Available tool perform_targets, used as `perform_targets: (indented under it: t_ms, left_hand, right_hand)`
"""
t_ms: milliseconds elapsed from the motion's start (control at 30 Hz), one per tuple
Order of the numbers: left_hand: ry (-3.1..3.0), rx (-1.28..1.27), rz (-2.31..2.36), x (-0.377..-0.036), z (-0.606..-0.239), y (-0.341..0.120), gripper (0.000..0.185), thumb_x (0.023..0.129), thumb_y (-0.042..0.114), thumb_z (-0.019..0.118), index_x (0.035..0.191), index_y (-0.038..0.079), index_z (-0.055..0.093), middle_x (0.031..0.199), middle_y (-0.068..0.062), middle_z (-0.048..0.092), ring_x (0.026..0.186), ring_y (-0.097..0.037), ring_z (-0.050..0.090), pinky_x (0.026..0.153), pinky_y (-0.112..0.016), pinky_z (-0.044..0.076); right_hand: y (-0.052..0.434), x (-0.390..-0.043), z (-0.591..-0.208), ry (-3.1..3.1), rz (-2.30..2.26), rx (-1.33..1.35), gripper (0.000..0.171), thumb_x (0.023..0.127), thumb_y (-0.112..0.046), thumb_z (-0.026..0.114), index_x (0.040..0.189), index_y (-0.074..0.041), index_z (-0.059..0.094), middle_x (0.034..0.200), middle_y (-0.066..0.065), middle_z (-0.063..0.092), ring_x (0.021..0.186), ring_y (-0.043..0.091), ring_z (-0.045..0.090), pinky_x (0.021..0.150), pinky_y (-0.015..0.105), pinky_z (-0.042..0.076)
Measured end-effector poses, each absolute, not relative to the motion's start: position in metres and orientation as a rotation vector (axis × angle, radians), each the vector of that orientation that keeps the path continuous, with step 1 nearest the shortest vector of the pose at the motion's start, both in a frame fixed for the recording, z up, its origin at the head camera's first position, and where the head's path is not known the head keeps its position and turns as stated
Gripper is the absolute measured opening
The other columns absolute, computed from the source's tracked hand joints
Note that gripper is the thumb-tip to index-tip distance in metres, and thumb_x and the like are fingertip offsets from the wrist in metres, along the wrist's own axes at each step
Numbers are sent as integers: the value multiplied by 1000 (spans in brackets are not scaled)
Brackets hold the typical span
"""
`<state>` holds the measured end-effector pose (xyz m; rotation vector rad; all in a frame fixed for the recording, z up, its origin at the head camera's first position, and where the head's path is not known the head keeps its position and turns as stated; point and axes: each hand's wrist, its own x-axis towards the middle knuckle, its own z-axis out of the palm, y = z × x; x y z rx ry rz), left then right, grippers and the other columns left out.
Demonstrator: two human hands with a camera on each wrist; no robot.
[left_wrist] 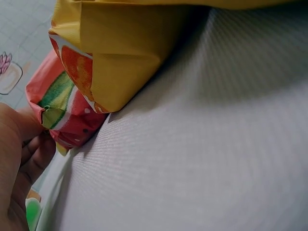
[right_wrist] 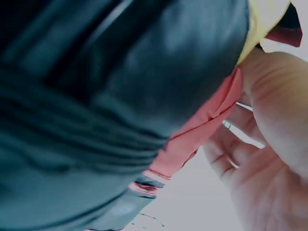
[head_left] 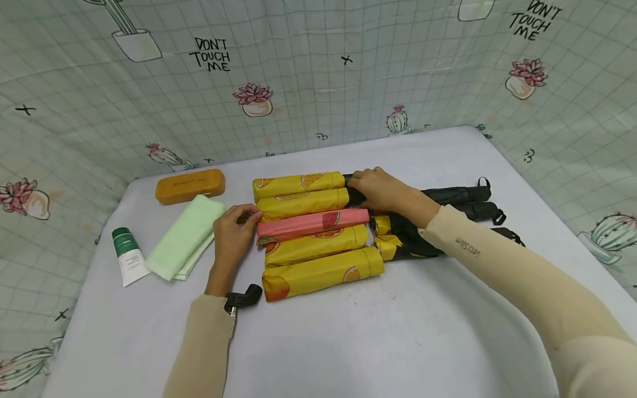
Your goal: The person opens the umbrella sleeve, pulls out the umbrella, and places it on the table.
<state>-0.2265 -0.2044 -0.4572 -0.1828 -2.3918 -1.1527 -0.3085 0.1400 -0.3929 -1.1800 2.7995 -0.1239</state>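
Observation:
Fruit-print folded umbrellas lie side by side in a row. They are yellow with orange slices, like the nearest umbrella (head_left: 323, 273), except a pink watermelon-print umbrella (head_left: 313, 224) in the middle. My left hand (head_left: 234, 232) pinches the left end of the second yellow umbrella (head_left: 303, 204) from the back, thumb and forefinger close together. In the left wrist view, the pink umbrella (left_wrist: 62, 103) partly hides those fingertips. Over that yellow umbrella's black right end, my right hand (head_left: 383, 188) curls its fingers. Dark gathered fabric (right_wrist: 96, 120) fills much of the right wrist view.
Black umbrella parts with strap loops (head_left: 483, 213) lie right of the row, partly behind the right forearm. At left are a mustard case (head_left: 190, 186), a folded pale green cloth (head_left: 186, 237) and a green-capped tube (head_left: 129, 257). A printed curtain (head_left: 298, 66) hangs behind the white table (head_left: 348, 342).

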Motion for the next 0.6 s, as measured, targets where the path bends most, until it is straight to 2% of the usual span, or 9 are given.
perform_targets:
  t_ms: [167, 400, 500, 600]
  left_hand:
    - [-2413, -142, -1163, -227, -455, -205, 14, 90, 14, 77, 96, 2, 74, 95, -10, 71, 82, -21, 65, 72, -16, 45]
    - [-2393, -143, -1167, -226, -455, -204, 14, 90, 14, 77, 96, 2, 75, 94, -11, 71, 81, -21, 65, 72, -17, 46]
    - [-2364, -174, -1173, -226, -456, -204, 13, 89, 13, 77, 96, 1, 75, 93, -11, 71, 80, -22, 66, 72, -16, 46]
    - [-2355, -185, -1190, -227, -458, -204, 13, 89, 13, 77, 96, 1, 74, 93, -11, 71, 81, -23, 67, 73, -15, 46]
  right_hand:
    - [134, -309, -391, 2829, -31, -1197, 34, 86, -17, 80, 111, 1, 66, 102, 16, 69, 93, 33, 65, 84, 52, 49]
    - [144, -305, -384, 2869, -218, -1178, 42, 87, -15, 76, 124, 1, 66, 102, 14, 73, 82, 25, 69, 80, 43, 56]
    - [149, -304, -383, 2886, -254, -1222, 42, 88, -13, 75, 126, 1, 66, 103, 15, 74, 81, 25, 69, 82, 45, 55]
    - [154, -302, -380, 2900, -242, -1230, 40, 89, -12, 74, 126, 1, 67, 107, 16, 73, 89, 29, 70, 89, 51, 51]
